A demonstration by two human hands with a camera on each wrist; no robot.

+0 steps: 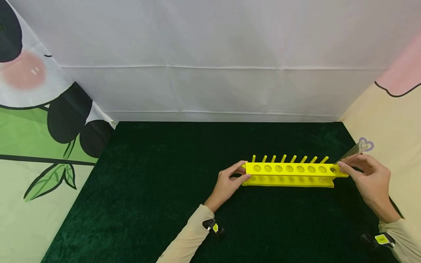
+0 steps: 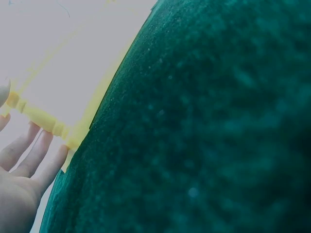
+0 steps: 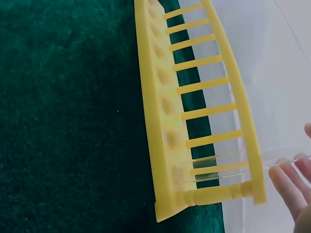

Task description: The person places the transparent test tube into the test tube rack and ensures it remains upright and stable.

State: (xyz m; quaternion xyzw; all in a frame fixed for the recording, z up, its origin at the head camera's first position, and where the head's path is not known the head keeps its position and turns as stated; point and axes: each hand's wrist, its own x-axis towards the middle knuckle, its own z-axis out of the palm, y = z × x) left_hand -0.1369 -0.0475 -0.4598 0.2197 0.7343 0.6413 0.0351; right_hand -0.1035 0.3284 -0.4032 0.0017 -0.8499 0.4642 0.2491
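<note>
A long yellow test tube rack (image 1: pixel 289 168) stands on the dark green cloth, with a row of round holes along the top and pegs behind. My left hand (image 1: pixel 227 184) grips its left end, thumb in front; in the left wrist view the fingers touch the yellow end post (image 2: pixel 41 118). At the right end, my right hand (image 1: pixel 371 179) holds a clear test tube (image 1: pixel 351 152) that leans up to the right from the last hole. A pale purple heart outline (image 1: pixel 370 145) shows at its top. In the right wrist view the tube's lower end (image 3: pixel 182 174) reaches the lower shelf.
Dark green cloth (image 1: pixel 148 190) covers the table. White fabric (image 1: pixel 197 54) hangs behind it. Printed fabric stands at the left (image 1: pixel 49 135) and the right (image 1: pixel 394 120), the right side close to my right hand.
</note>
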